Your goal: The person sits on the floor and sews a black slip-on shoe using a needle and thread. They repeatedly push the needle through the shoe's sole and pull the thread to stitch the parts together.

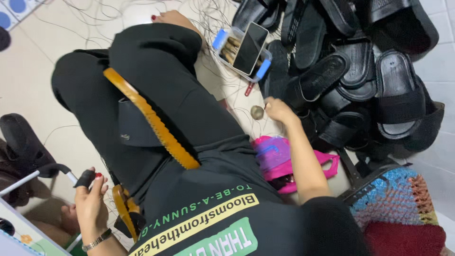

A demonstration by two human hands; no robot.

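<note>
Sandal (137, 123) lies across the lap; left hand (91, 201) grips a black tool handle (86, 178), right hand (279, 111) pinches a small round spool (257, 112) beside the pink bag (277, 159).

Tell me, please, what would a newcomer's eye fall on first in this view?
Probably the big heap of black slide sandals piled at the upper right, with the right hand reaching toward its edge beside a small round metal piece. Next comes the tan sole strip lying across the person's black-clad lap, and the left hand at lower left gripping a black-handled tool.
</note>
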